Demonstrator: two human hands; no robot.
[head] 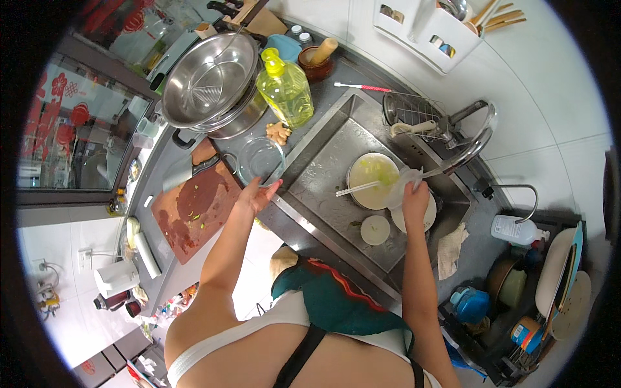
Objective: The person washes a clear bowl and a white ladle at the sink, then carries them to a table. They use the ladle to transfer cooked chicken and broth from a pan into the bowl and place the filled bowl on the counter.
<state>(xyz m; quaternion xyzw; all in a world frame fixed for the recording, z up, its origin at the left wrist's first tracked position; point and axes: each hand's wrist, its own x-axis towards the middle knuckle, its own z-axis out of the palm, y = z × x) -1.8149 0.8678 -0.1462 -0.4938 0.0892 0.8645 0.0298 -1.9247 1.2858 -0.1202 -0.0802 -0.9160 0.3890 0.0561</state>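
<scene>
My left hand (258,196) grips the near rim of a clear glass bowl (261,157) at the counter's edge beside the sink. Over the sink, my right hand (416,201) holds a thin translucent item (406,182), maybe plastic, under the faucet spout; its exact shape is unclear. Partly below it stands a round pot (361,167) of cloudy liquid with green pieces, a white-handled utensil (359,188) resting across it. A small white bowl (375,230) and a white plate or lid (428,218), half hidden by my right arm, also lie in the steel sink (320,179).
Left of the sink, a cleaver (179,172) lies on a wet wooden cutting board (199,213) with green scraps. Behind are a ginger root (278,133), a yellow-green soap bottle (286,92) and stacked steel pans (211,80). A cloth (451,250) and dish rack (490,334) are at right.
</scene>
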